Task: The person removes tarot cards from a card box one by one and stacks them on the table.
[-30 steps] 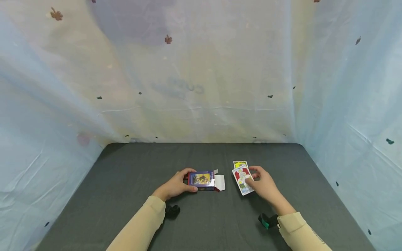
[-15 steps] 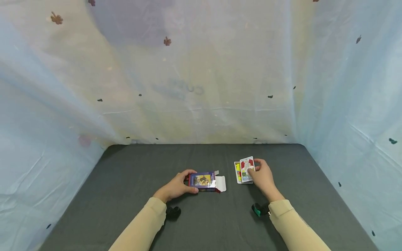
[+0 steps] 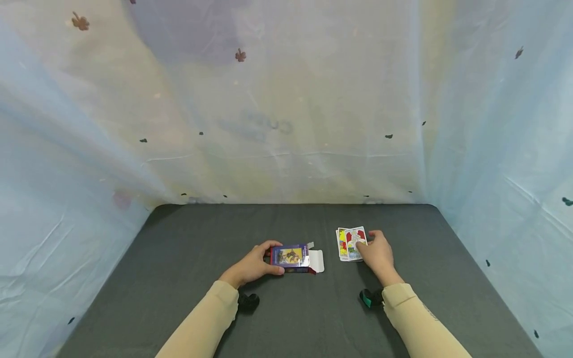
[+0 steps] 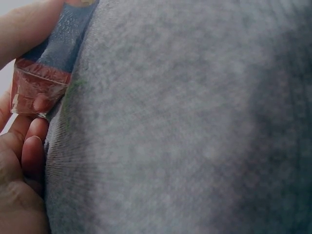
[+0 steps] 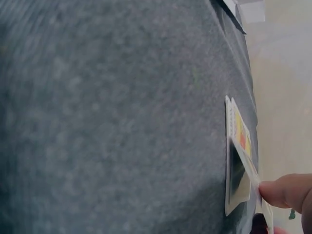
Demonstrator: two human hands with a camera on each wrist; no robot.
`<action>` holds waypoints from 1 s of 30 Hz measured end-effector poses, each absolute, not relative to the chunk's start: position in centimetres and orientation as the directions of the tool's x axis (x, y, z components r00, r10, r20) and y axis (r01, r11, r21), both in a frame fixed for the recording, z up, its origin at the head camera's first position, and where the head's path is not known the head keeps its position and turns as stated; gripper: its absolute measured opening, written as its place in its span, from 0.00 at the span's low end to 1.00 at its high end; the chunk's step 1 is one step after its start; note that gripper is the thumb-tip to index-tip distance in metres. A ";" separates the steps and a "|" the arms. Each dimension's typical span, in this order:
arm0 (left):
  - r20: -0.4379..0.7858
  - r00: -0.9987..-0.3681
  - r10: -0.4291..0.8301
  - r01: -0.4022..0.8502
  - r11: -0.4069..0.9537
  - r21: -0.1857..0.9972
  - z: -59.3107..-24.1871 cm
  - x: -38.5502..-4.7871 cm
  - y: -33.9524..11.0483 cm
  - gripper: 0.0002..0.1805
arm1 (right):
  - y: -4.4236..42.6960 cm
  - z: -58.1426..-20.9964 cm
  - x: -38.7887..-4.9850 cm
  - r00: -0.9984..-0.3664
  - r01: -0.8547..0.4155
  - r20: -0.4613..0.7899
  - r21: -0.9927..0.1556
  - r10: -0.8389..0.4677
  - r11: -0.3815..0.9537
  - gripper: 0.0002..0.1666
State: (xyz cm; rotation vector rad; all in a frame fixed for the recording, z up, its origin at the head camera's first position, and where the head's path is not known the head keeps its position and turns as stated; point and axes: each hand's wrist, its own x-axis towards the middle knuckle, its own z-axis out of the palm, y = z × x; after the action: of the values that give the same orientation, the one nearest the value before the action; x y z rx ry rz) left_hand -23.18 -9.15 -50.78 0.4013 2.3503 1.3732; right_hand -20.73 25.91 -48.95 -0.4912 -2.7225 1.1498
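Note:
In the head view my left hand [image 3: 251,264] grips the closed end of a purple-blue card box [image 3: 290,256], thumb on the near side and fingers on the far side. Its white end flap [image 3: 316,261] hangs out to the right. The left wrist view shows clear film over the box's red end [image 4: 41,87]. My right hand [image 3: 378,253] pinches a picture card [image 3: 356,239] with red and white on it. That card is tilted over a small pile of cards [image 3: 342,246] with a yellow one on top. The right wrist view shows the pinched card's [image 5: 249,168] raised edge above the pile.
A dark grey cloth covers the table [image 3: 295,318]. Pale plastic sheeting [image 3: 286,164] hangs behind it and along both sides. A black strap device [image 3: 247,302] is worn at the left wrist, and another with green [image 3: 370,298] at the right.
My right hand has moved the red-and-white card up and to the right, turning it from a slant to nearly straight over the pile. The left hand and box stay put.

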 end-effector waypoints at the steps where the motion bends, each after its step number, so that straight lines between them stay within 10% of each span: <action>1: -0.185 -0.883 0.430 0.050 0.480 0.876 -50.8 -23.2 -9.2 0.39 | 25.9 -49.0 -20.7 -0.935 0.243 0.006 -0.715 0.354 0.656 0.33; 30: -0.181 -0.883 0.433 0.059 0.485 0.873 -51.0 -23.3 -9.2 0.39 | 24.6 -49.6 -22.0 -0.942 0.227 0.038 -0.660 0.334 0.716 0.33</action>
State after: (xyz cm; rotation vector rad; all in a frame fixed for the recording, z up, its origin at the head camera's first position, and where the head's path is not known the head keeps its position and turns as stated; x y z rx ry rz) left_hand -23.28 -9.20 -50.96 0.4110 2.3572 1.3640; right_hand -21.96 24.59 -49.62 -0.4551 -2.7652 1.0327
